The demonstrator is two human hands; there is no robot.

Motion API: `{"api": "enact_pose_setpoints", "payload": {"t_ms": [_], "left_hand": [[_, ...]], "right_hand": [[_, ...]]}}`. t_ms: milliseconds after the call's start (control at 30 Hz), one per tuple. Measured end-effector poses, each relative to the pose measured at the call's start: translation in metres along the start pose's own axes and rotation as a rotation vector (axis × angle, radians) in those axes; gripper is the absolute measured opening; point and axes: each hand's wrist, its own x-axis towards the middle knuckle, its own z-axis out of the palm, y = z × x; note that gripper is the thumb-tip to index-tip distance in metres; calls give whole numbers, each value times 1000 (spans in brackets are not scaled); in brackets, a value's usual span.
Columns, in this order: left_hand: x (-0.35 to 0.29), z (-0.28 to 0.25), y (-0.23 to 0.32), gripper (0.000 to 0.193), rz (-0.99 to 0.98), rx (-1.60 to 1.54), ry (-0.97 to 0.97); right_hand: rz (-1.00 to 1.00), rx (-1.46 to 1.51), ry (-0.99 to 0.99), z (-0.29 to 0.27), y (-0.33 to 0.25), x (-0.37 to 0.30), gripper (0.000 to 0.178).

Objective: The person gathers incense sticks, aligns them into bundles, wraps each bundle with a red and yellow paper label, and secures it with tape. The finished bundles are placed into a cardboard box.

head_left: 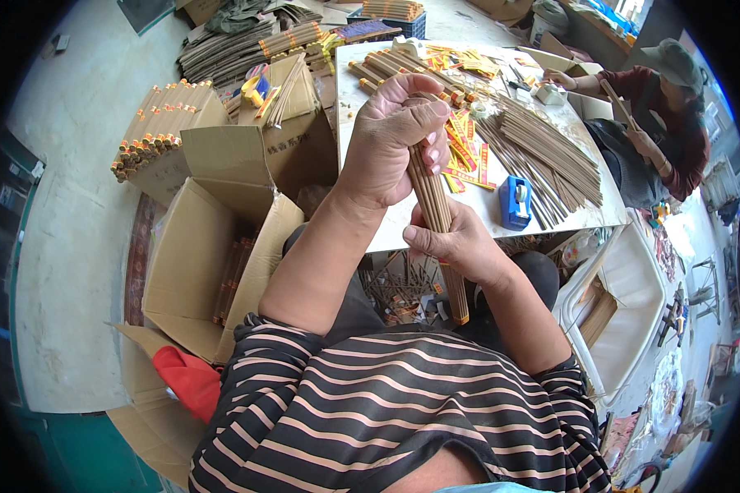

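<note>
Both my hands are closed around a bundle of long brown incense sticks (432, 193), held tilted above the table's near edge. My left hand (390, 135) wraps its upper end, with the thumb laid across the top. Lower down, my right hand (460, 238) grips the bundle, its thumb lying across the front. An orange-yellow band shows at the bundle's bottom end, below the table edge. Just beyond my hands lie red and yellow paper labels (469, 152) and many loose incense sticks (543, 148). A blue tape dispenser (515, 203) stands right of my right hand.
Finished bundles (395, 64) lie at the far side of the white table (386, 238). An open cardboard box (193, 251) stands at left, beside stacked bundles (168, 115). A co-worker (670, 123) sits at the right holding sticks. A white chair (633, 287) is at lower right.
</note>
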Motion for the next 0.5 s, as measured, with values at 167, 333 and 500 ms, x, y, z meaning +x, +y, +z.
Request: {"api": "enact_pose_setpoints", "payload": {"t_ms": [167, 333, 500], "left_hand": [[4, -3, -15, 25, 47, 190, 264], [1, 0, -7, 23, 24, 64, 210], [2, 2, -12, 21, 99, 192, 260]], "right_hand": [[-71, -353, 261, -1, 21, 3, 27], [96, -111, 24, -5, 5, -5, 24], [-5, -333, 125, -7, 9, 1, 25]]}}
